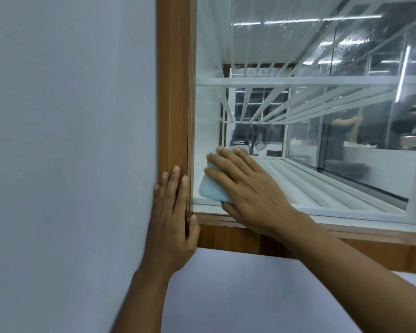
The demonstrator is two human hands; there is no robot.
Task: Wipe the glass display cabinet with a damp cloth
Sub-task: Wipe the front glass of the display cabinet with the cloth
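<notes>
The right hand (247, 188), fingers (223, 159) stretched flat, hides most of the blue cloth (210, 189) against the glass (298, 44); beside them the left hand (171, 224) rests straight-fingered on the wooden frame (173, 92)

Right hand (247, 186) presses cloth (210, 191) against glass (298, 44).

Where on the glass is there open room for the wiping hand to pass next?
Free: the glass above the cloth, beside the wooden frame, and rightward along the frame's bottom edge. Crowded: the lower-left corner, where the right hand presses the cloth and the left hand rests on the frame.
</notes>
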